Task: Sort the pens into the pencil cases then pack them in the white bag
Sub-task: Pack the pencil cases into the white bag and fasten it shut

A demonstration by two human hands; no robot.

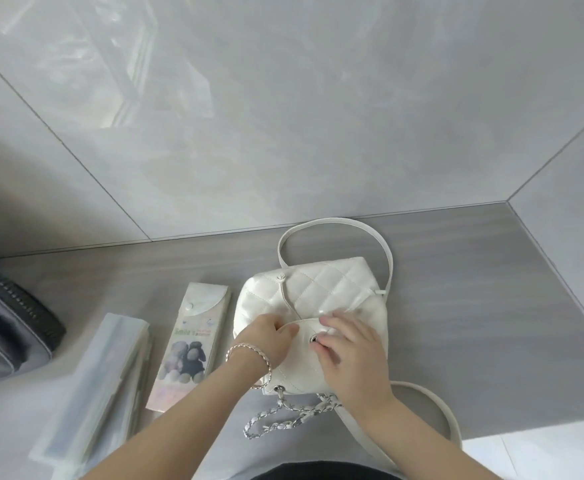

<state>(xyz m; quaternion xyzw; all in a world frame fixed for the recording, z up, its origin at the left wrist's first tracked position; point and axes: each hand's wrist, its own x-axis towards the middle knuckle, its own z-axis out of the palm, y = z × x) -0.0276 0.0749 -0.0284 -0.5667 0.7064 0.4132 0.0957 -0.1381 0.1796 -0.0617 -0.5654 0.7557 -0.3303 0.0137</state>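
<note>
A person's left hand [269, 336], a silver bracelet [249, 351] at the wrist, grips the near-left edge of the rounded front flap [301, 365] of a small white quilted leather bag [318, 285]. The thumb lies on top of the flap and the other fingers curl out of sight beneath it. The right hand [351, 356] rests flat on the same flap, its fingers loosely spread and holding nothing. Its blurred fingertips [320, 342] lie just beside a round metal snap [314, 338].

The bag lies on a grey stone counter [474, 306] near a pale tiled wall [318, 116], its silver chain strap [283, 417] trailing toward the person. What it holds cannot be seen.

Just left of the bag lies a long flat pencil case printed with plush animals [190, 344], its translucent snap tab closed and its contents hidden. Further left is a frosted translucent plastic pencil case [100, 386], with faint long shapes showing through it. A dark grey zipped bag [6, 327] sits at the left edge.
</note>
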